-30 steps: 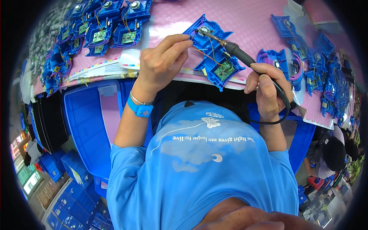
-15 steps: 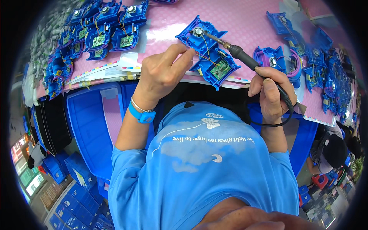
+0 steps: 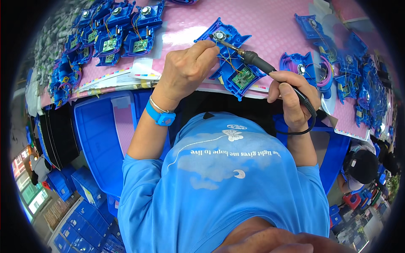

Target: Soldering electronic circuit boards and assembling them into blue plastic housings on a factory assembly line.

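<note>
A soldering iron (image 3: 259, 62) is gripped in my right hand (image 3: 295, 96), its metal tip pointing up and left at the small round speaker (image 3: 219, 35) in a blue plastic housing (image 3: 237, 40). My left hand (image 3: 190, 67) is pinched at the left edge of that housing, close by the speaker and the iron's tip. Its fingers seem to hold a thin wire, most of it hidden. Below the speaker, a green circuit board (image 3: 243, 78) lies in the housing's second half, with thin coloured wires running between the halves.
More opened blue housings (image 3: 140, 45) with boards and speakers lie at the far left. Others (image 3: 346, 63) crowd the right, one with a purple ring (image 3: 325, 72) nearby. Pink sheeting (image 3: 185, 21) covers the table. Blue bins (image 3: 99, 135) stand below its front edge.
My left hand has moved up and right toward the speaker. The soldering iron has shifted left and slightly down, its tip now beside the left fingertips.
</note>
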`<state>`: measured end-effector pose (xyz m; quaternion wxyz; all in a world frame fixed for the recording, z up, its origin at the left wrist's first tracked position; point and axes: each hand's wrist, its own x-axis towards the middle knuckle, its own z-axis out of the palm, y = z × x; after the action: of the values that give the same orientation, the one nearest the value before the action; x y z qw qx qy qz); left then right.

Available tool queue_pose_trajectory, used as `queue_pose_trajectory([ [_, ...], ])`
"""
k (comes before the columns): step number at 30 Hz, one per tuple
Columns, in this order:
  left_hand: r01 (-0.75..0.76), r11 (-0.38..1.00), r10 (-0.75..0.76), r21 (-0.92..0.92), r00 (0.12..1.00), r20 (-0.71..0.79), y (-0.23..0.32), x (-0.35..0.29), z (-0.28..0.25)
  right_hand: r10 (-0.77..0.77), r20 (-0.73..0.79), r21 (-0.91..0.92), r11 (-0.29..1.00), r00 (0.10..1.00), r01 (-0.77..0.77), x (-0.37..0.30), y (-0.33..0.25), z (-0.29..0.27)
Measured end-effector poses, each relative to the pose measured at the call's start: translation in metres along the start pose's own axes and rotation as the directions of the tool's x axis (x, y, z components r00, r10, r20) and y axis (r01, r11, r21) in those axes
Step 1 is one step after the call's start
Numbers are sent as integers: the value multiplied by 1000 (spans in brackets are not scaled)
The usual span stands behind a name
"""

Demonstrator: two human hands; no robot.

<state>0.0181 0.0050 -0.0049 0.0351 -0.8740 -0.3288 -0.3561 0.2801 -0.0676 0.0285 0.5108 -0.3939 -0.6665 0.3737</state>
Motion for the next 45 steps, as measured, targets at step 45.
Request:
queue_pose_trajectory([
  [45, 43, 999, -43, -25, 999, 1, 1, 1, 2, -91, -112, 113, 988, 990, 103, -3, 11, 1],
])
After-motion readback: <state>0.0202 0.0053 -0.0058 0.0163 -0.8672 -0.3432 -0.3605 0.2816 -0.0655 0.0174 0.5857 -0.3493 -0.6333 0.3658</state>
